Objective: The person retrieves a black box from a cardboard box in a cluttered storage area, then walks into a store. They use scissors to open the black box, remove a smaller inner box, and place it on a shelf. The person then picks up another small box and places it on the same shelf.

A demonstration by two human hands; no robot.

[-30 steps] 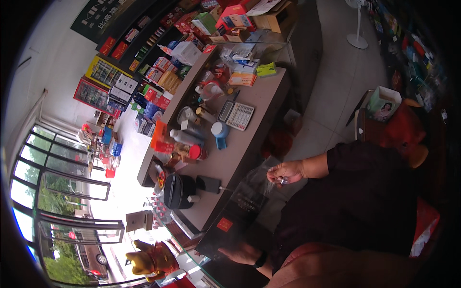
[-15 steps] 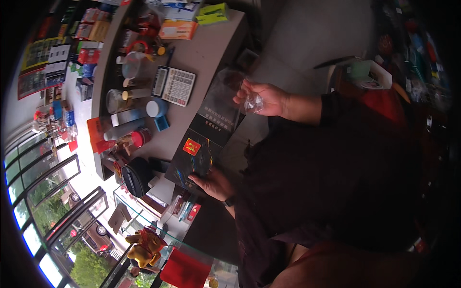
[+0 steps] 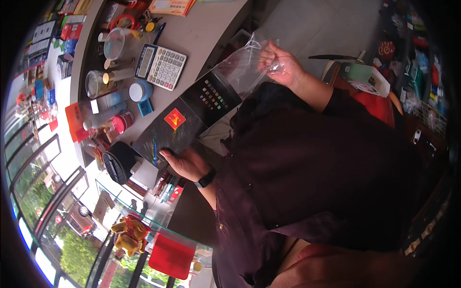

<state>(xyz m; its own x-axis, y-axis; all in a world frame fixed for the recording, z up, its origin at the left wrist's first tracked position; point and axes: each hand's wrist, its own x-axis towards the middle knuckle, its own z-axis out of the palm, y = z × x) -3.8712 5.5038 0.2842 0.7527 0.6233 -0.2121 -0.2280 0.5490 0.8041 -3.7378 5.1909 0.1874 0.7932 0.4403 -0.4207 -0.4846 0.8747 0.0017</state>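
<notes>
My left hand (image 3: 188,165), with a dark band on its wrist, grips the near end of a black box (image 3: 192,113), its thumb on the top face. The box carries a red square emblem and coloured streaks. From the box's far end stretches a clear plastic bag (image 3: 247,67). My right hand (image 3: 283,67) is closed on the bag's other end, where the film is bunched up. Whether the bag covers the rest of the box cannot be made out. The box is held up beside the counter's edge.
On the grey counter (image 3: 201,33) are a calculator (image 3: 161,66), a lidded white tub (image 3: 140,90), clear jars, a red-lidded jar (image 3: 122,122) and a black pouch (image 3: 117,161). A glass case bears a golden figurine (image 3: 129,235). A green-and-white carton (image 3: 365,79) stands at the right.
My right hand has drawn the bag out from the box's far end, and the film is now stretched longer. The view has shifted, and the box's printed face shows more clearly.
</notes>
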